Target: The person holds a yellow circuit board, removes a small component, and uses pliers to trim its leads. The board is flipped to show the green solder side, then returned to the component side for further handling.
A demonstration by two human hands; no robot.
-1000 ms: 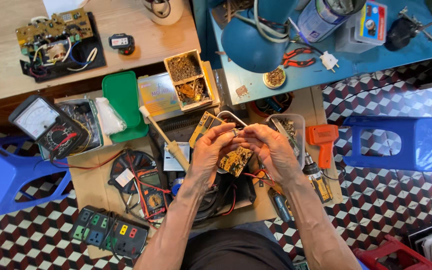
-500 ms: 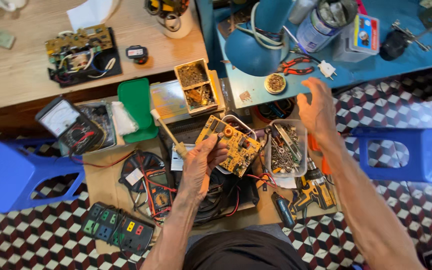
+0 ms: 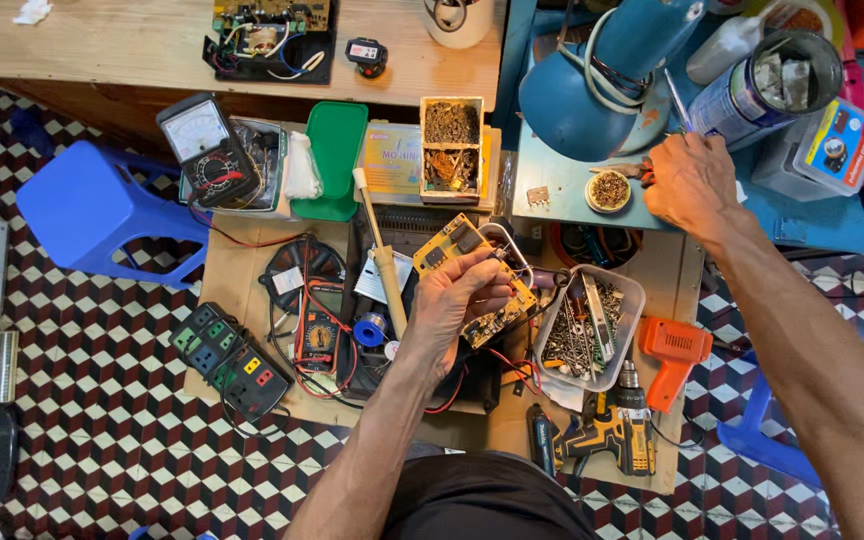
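Checkered tile floor [image 3: 82,400]; low cluttered desk [image 3: 242,270]. Left hand [image 3: 457,300], grip closed around yellow circuit board [image 3: 452,245], at centre. Right hand [image 3: 692,180] far right, curled on thin tool [image 3: 676,100]; closure unclear. Screw tray [image 3: 587,330] just right of board.

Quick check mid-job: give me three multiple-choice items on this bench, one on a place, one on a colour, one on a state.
1. Where is the right hand?
A. at the blue bench by the lamp
B. on the drill
C. on the stool

2. What colour is the circuit board?
A. green
B. yellow
C. white

3. What is the left hand doing?
A. resting open
B. holding the circuit board
C. gripping the multimeter

Answers: 1 A, it reaches beside the blue lamp; 2 B, its face is yellow; 3 B, fingers close around the board.
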